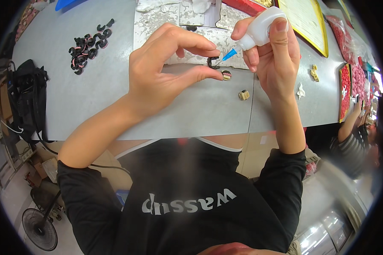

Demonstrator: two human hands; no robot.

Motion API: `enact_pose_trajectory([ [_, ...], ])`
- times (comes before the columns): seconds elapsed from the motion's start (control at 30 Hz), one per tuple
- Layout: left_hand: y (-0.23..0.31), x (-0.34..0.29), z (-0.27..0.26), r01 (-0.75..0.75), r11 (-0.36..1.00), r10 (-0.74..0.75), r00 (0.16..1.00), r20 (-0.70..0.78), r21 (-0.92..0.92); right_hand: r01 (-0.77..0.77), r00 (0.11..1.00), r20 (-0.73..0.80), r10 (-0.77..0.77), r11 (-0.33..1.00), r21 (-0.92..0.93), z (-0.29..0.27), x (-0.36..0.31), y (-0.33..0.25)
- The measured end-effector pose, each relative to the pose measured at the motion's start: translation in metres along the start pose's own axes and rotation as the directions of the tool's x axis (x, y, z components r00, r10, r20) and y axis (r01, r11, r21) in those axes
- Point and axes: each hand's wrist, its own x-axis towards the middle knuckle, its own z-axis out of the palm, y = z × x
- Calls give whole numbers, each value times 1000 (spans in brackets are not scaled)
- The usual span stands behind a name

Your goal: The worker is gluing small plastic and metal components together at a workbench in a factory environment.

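Above the grey table (115, 85), left hand (157, 72) pinching seemingly a black curved piece (212, 62), right hand (272, 55) gripping glue bottle (259, 29).

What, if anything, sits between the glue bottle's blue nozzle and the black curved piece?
Nothing visible. The right hand points the squeeze bottle's blue nozzle straight at the black curved piece pinched in the left hand; the gap is open.

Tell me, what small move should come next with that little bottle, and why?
Probably a gentle squeeze of the white bottle. The right hand already aims its blue nozzle at the small black curved piece pinched in the left hand, with the tip nearly touching it, though no drop shows yet.
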Motion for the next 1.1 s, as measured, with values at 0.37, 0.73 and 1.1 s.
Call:
enact_pose_trajectory([
  [0.37, 0, -1, -1, 2, 1000, -2, 1000, 3, -12, 31, 999, 13, -31, 999, 10, -5, 0, 0],
  [0.73, 2, -1, 0, 9, 1000, -8, 1000, 22, -20, 64, 998, 2, -64, 998, 25, -5, -2, 1],
  [1.1, 3, -2, 0, 12, 999, -11, 1000, 25, -36, 62, 998, -12, -62, 998, -10, -4, -1, -1],
])
